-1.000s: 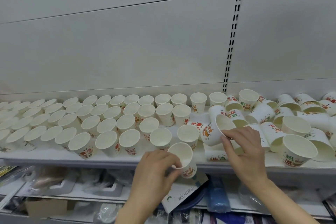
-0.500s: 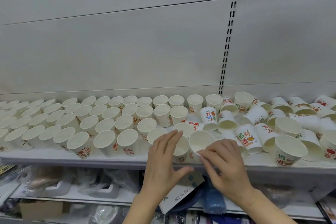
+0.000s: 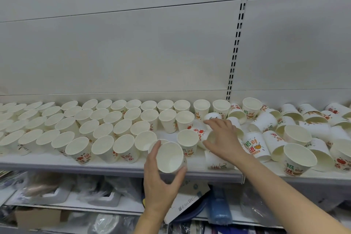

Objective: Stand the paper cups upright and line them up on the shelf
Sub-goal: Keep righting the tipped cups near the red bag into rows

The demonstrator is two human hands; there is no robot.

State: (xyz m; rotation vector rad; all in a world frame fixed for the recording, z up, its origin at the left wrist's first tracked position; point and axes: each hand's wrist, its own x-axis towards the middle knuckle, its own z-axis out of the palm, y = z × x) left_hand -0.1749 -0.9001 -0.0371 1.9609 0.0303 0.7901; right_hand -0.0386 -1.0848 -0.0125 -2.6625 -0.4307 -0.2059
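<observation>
An upright paper cup [image 3: 169,157] is clasped by the left hand [image 3: 161,182] at the shelf [image 3: 76,165] edge, while the right hand [image 3: 224,138], fingers spread and grip empty, is laid over tipped cups [image 3: 256,146].

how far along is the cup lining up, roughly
More than half looks done: upright cups stand in rows across the left and middle of the shelf. In hand: the left hand holds one cup at the front edge, while the right hand reaches into the pile. Left: the tipped cups jumbled on the right.
</observation>
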